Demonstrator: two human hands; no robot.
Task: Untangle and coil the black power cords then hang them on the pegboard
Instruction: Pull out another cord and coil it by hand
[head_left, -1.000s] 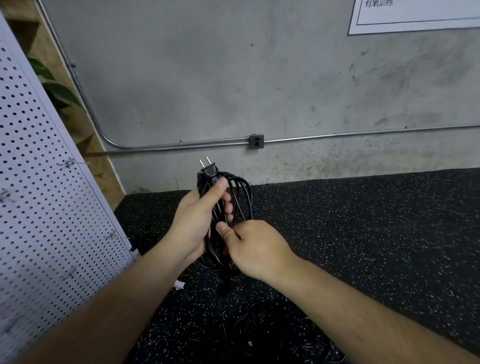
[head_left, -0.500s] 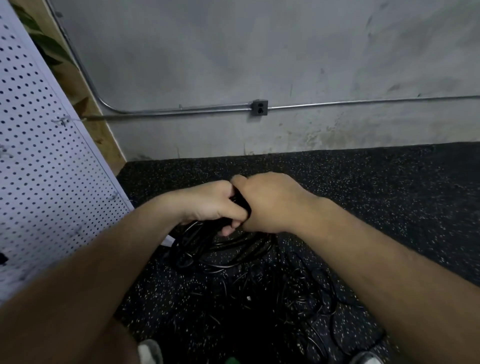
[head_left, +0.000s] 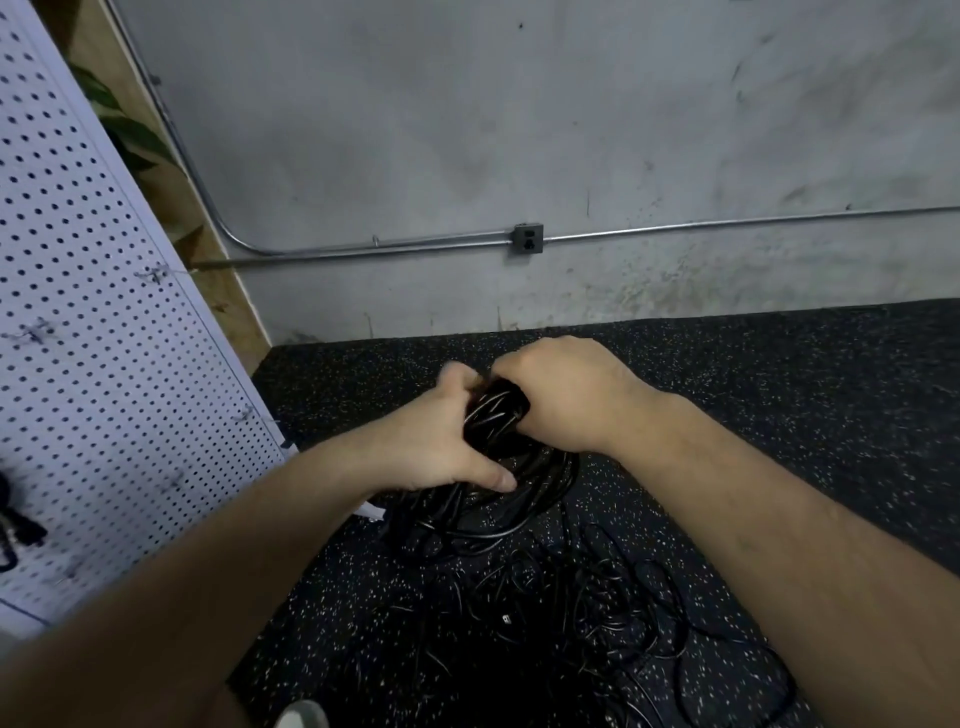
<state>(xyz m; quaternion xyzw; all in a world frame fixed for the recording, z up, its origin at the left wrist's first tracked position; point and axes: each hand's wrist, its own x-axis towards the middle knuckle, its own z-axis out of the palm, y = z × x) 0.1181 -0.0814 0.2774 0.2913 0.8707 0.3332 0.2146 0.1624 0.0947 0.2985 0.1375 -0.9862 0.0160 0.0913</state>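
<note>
Black speckled floor (head_left: 779, 395) meets grey wall (head_left: 467, 130) beside white pegboard (head_left: 104, 364).

We count two hands, left hand (head_left: 436, 447) and right hand (head_left: 566, 395), one coiled cord bundle (head_left: 496, 415) and one pegboard (head_left: 104, 364). The loose cords (head_left: 597, 597) are too tangled to count.
</note>
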